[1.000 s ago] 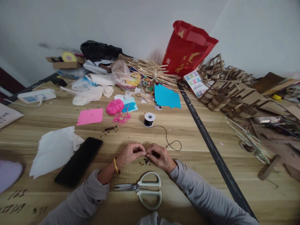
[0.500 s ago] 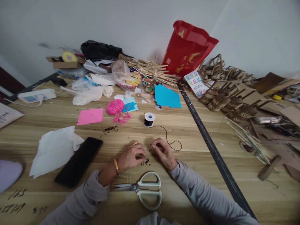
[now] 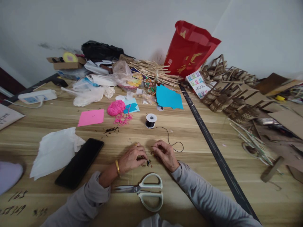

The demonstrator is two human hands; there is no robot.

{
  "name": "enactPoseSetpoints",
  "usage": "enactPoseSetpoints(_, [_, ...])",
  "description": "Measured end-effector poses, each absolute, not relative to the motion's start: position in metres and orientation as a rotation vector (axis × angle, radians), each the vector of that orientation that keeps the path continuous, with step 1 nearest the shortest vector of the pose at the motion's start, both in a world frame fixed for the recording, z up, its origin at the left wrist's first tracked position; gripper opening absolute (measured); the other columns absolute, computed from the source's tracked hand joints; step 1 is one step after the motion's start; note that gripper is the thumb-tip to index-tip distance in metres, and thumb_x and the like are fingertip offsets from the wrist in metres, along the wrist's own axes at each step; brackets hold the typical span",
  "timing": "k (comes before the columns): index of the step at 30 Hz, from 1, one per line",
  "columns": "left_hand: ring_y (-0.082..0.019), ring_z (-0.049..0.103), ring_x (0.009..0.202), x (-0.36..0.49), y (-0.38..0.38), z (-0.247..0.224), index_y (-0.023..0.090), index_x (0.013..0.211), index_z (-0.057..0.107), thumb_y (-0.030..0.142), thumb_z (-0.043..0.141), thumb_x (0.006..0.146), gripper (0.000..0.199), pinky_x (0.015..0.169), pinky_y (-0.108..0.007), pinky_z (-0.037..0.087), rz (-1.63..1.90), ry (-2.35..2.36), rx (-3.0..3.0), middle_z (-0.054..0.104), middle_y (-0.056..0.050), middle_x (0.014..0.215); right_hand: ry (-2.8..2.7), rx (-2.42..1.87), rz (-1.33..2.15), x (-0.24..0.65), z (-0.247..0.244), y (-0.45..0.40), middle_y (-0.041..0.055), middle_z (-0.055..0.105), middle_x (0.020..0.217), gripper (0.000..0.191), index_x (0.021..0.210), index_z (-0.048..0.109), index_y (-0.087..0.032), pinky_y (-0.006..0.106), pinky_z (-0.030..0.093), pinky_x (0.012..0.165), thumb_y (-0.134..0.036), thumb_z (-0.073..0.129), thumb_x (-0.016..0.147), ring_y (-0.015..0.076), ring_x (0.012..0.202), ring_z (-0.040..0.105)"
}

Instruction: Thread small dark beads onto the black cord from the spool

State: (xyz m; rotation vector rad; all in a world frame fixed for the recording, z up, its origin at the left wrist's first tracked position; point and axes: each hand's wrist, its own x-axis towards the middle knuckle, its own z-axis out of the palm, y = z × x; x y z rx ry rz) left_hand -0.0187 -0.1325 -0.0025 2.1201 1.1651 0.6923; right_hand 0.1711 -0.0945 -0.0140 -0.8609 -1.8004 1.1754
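Over the wooden table, my right hand pinches the thin black cord, whose dark tip sticks out past the fingers. Tiny beads show just under those fingertips. From there the cord loops back to a white spool wound with black. My left hand has thumb and forefinger closed right beside a small cluster of dark and gold beads; what lies between them is too small to make out. Nearer my body, scissors with pale handles rest flat, blades pointing left.
Left of my hands lie a black phone and white tissue. Beyond are dark little sticks, pink paper, pink yarn and blue sheets. A red bag stands at the back; small woven baskets crowd the right.
The fingers of my right hand have shifted very slightly, and the cord tip now points out to the left. My left hand stays by the beads, almost unmoved.
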Motion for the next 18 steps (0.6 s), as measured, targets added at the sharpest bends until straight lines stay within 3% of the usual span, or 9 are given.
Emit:
enactPoseSetpoints(6, [-0.017, 0.056, 0.076, -0.0208, -0.1296, -0.0010, 0.018, 0.072, 0.069, 0.015, 0.061, 0.073, 0.008, 0.073, -0.028, 0.042, 0.828, 1.230, 1.850, 0.066, -0.003, 0.072, -2.016, -0.770, 0.937, 0.1702, -0.0077, -0.0965, 0.0028, 0.054, 0.071, 0.014, 0.078, 0.056, -0.016, 0.025, 0.042, 0.060, -0.026, 0.051, 0.086, 0.0135, 0.066, 0.051])
enactPoseSetpoints(18, [-0.017, 0.061, 0.071, -0.0252, -0.1278, -0.0003, 0.013, 0.076, 0.070, 0.020, 0.062, 0.071, 0.011, 0.069, -0.026, 0.046, 0.917, 1.278, 1.606, 0.069, -0.006, 0.076, -2.136, -0.702, 0.831, 0.1680, -0.0055, -0.0992, 0.0043, 0.056, 0.069, 0.015, 0.077, 0.057, -0.017, 0.028, 0.041, 0.061, -0.025, 0.049, 0.087, 0.0153, 0.066, 0.051])
